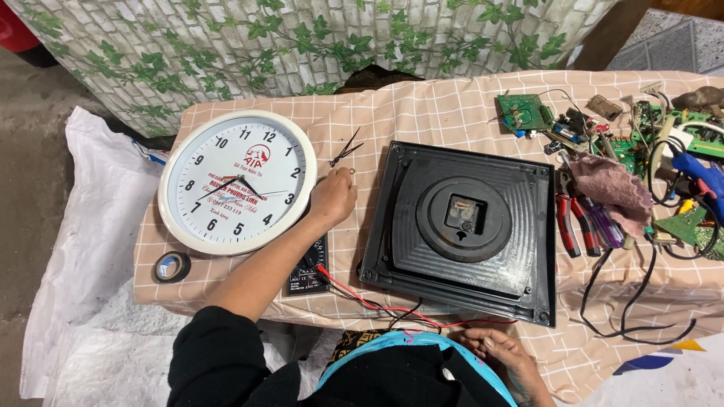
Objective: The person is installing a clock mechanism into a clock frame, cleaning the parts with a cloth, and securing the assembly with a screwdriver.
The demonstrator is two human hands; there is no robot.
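Note:
My left hand (332, 197) reaches over the checked tablecloth (422, 105) between two clocks, pinching a small metal ring (351, 172) at its fingertips. Just beyond it lie loose black clock hands (345, 151). A white round wall clock (237, 181) lies face up to the left of the hand. To the right, a black square clock (460, 226) lies face down, its movement (461, 213) showing in the middle. My right hand (501, 354) rests at the table's near edge beside a red test lead (362, 298), with nothing in it.
A black multimeter (309, 267) sits under my left forearm. A black tape roll (172, 267) lies at the near left corner. The right side is crowded with red-handled pliers (567, 218), a pinkish rag (611, 185), circuit boards (524, 111), a blue tool (701, 172) and black cables.

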